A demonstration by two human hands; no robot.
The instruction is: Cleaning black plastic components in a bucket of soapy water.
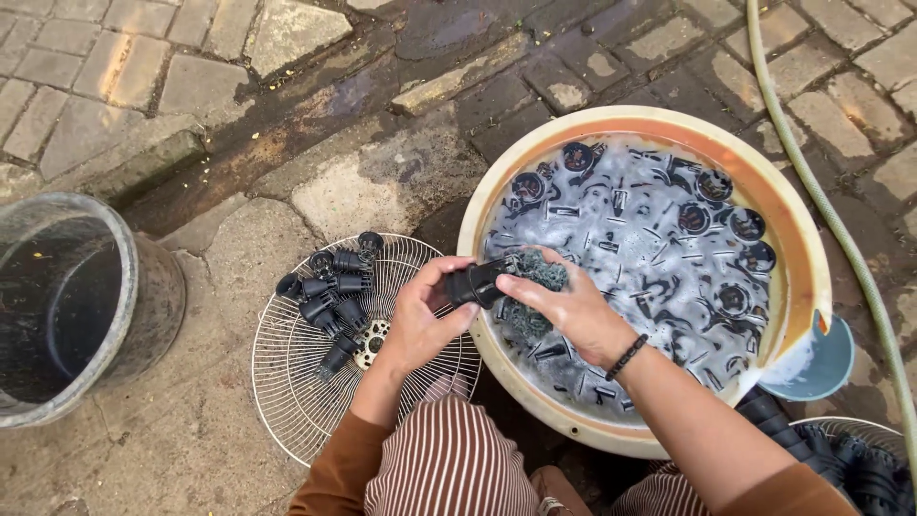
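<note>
My left hand [420, 320] grips a black plastic tube-shaped part [475, 283] over the near rim of a wide cream basin [793, 205]. My right hand [564, 301] presses a grey-green scouring pad [540, 272] against that part. The basin holds soapy water with several more black parts [693, 220] floating or sunk in it. To the left, a pile of similar black parts [334, 287] lies on a white wire fan guard [287, 382] flat on the ground.
A large dark bucket [134, 325] stands at the far left. A pale green hose [841, 229] runs down the right side. A blue scoop [817, 368] leans on the basin's right rim. More black parts [841, 463] lie at bottom right. Paving is wet brick and concrete.
</note>
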